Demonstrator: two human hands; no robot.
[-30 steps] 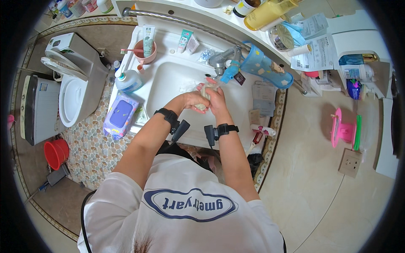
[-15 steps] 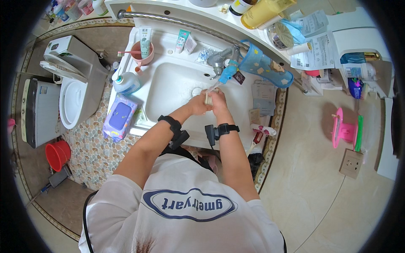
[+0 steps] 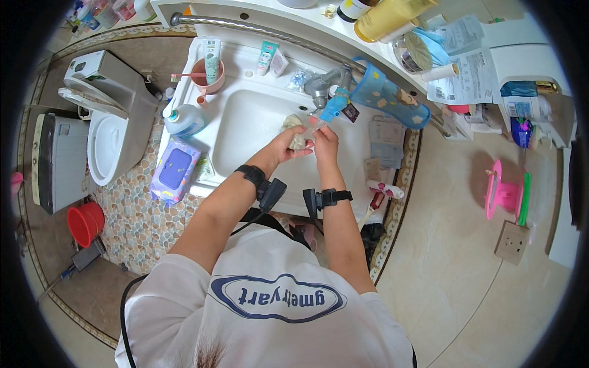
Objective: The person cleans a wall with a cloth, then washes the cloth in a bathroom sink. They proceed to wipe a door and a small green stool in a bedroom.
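Over the white sink basin (image 3: 239, 132), my left hand (image 3: 283, 146) is closed around a bunched, wet-looking greyish-beige cloth (image 3: 296, 130). My right hand (image 3: 326, 146) is beside it, fingers raised and apart under the blue spout attachment (image 3: 334, 107) on the metal faucet (image 3: 319, 86). Water seems to run over those fingers. Nothing shows clearly in the right hand, though its palm is partly hidden. Black straps with small boxes circle both wrists.
Left of the basin stand a pump bottle (image 3: 184, 121), a purple wipes pack (image 3: 174, 168) and a pink cup (image 3: 208, 80) with toothbrush and tube. A blue patterned sleeve (image 3: 392, 98) hangs from the rail right of the faucet. A brush (image 3: 375, 201) lies at the sink's right edge.
Both hands were together on the cloth below the faucet. Now they are apart: the left keeps the cloth, shifted slightly left, while the right has let go and is by the spout.
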